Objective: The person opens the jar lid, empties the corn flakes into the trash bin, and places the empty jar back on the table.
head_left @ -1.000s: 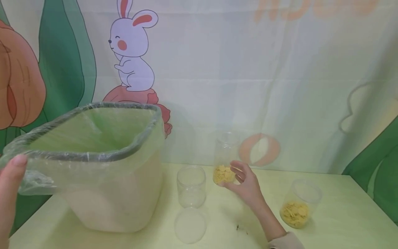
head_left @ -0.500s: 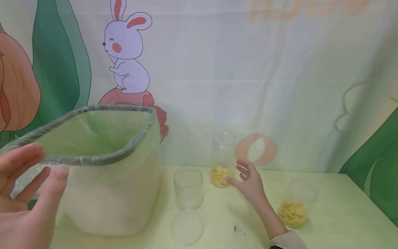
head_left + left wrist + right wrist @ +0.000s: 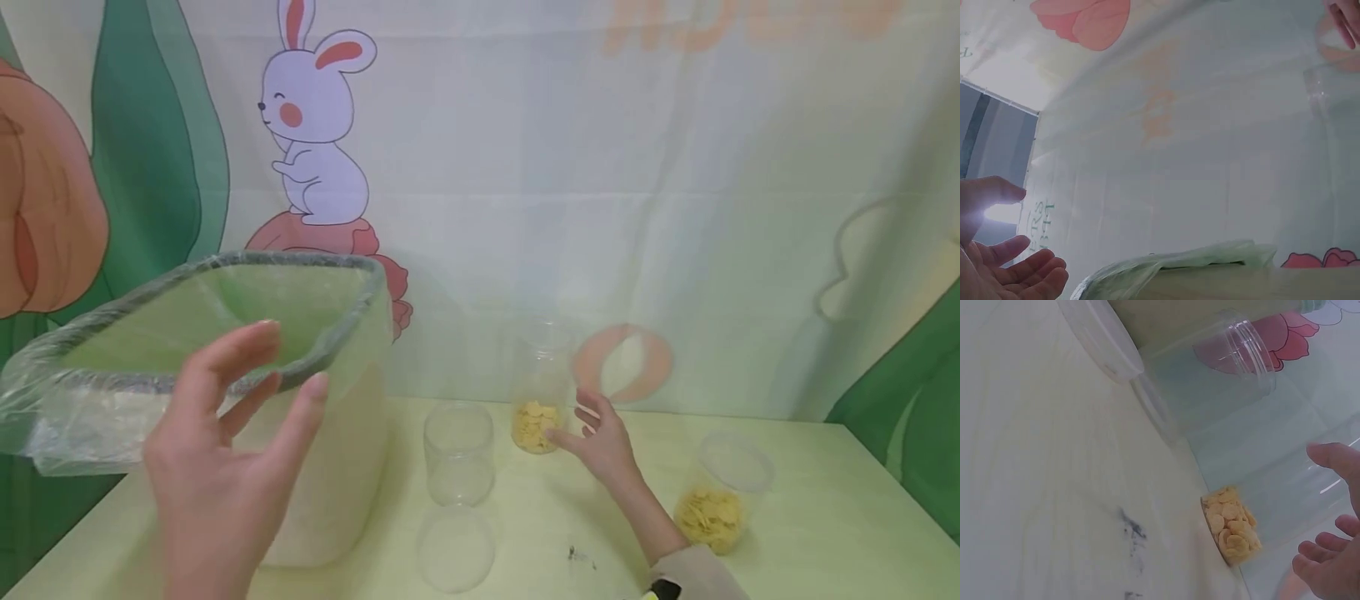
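Note:
In the head view my left hand [image 3: 225,450] hovers in front of a bin [image 3: 330,492] lined with a clear plastic bag [image 3: 90,417]. Its fingers are bent loosely, and nothing lies between them and the thumb. My right hand [image 3: 603,446] is beside a tall clear jar [image 3: 542,367] with yellow flakes [image 3: 534,425] at its bottom. The right wrist view has the right thumb [image 3: 1335,456] and fingers spread apart next to that jar, not gripping it. Left of the jar stands another clear jar [image 3: 459,454] with no flakes, and a round clear lid [image 3: 455,550] lies before it.
A third clear jar [image 3: 723,492] with yellow flakes stands at the right of the pale table [image 3: 825,517]. Small dark marks [image 3: 573,553] show on the tabletop. Behind everything hangs a printed cloth [image 3: 480,167] with a rabbit.
My left hand has come in from the left edge and moved rightward across the bin's front. The right hand has drawn slightly away from the tall jar, which stays in place.

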Available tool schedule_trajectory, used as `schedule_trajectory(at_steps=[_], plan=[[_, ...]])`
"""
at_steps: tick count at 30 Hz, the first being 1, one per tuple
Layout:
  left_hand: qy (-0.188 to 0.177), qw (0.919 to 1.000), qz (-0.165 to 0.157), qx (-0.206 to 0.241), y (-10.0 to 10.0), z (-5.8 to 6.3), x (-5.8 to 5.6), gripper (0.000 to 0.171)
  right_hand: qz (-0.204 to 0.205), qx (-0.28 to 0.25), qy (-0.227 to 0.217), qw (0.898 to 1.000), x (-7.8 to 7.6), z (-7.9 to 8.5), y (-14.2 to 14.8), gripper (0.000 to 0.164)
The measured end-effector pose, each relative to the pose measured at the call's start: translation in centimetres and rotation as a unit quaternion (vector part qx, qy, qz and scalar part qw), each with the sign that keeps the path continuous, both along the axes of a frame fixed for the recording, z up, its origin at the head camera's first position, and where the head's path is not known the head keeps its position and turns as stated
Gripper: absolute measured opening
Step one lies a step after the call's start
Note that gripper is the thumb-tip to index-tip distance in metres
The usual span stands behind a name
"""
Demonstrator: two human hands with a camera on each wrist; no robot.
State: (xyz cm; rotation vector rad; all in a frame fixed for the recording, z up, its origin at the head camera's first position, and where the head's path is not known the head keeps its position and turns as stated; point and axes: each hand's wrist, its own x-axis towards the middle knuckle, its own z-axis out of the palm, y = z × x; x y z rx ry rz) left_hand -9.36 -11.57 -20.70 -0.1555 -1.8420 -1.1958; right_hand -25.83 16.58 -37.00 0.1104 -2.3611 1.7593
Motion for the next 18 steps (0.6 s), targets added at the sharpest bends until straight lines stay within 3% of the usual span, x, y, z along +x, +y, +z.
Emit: schedule_trajectory(at_steps=[8, 18], plan=[[0.015, 0.9968, -0.066, -0.044, 1.8, -1.7, -3.3, 0.044, -0.011, 0.043, -0.022, 0.999, -0.9, -0.8, -0.5, 0.082], [-0.026, 0.9867, -0.128, -0.097, 5.3, -2.7, -6.4, 0.052, -0.016, 0.063, -0.04, 0.997, -1.9, -1.0, -1.1, 0.089]])
